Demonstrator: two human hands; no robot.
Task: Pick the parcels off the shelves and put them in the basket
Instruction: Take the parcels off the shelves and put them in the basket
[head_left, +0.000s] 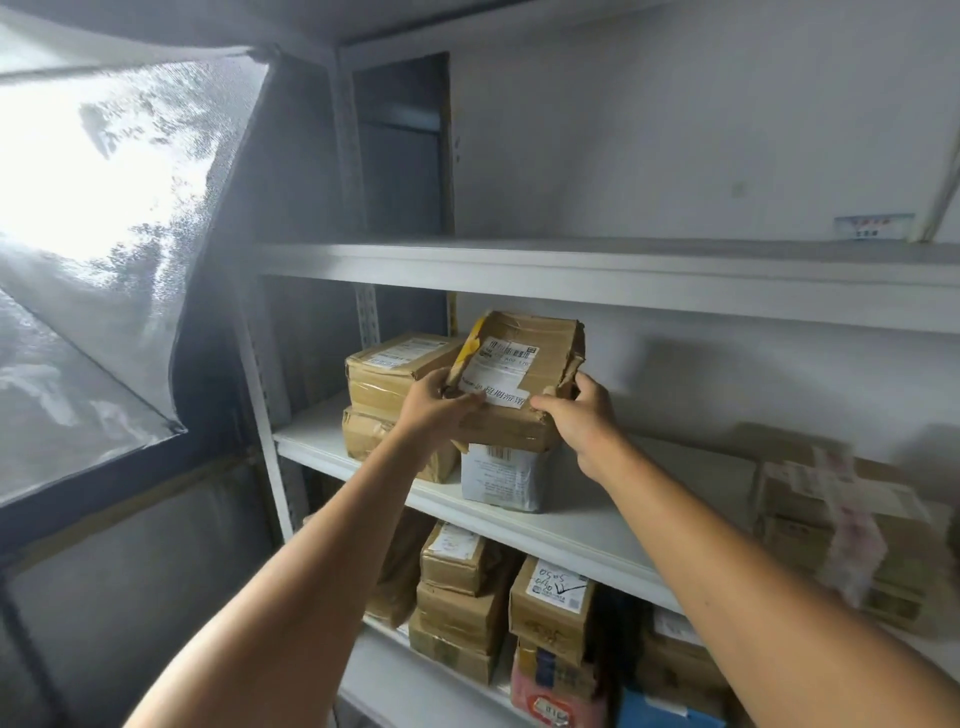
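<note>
Gripping one brown cardboard parcel (524, 374) with both hands at the middle shelf (597, 525), you have it tilted, top leaning back, label facing you. Your left hand (436, 402) pinches the lower left corner: thumb on the label face, fingers curled round behind. Your right hand (582, 421) clamps the torn right edge: thumb in front, fingers wrapped out of sight behind.

The parcel sits directly above a grey bagged parcel (501, 478). You cannot tell whether it rests on it or has lifted clear.

Progress, as a judgement: early, or at best partway.
- This pick: grasp made, carry not yet done
- Basket: not in view, so no count of what is already in it
- Left on the middle shelf: a two-box stack (395, 369) just beside your left hand, the grey bagged parcel, and a blurred taped pile (831, 519) well to the right
- Left on the shelf below: several stacked boxes (457, 587) and a box with handwriting on its label (553, 603)

Plenty of trips remain
</note>
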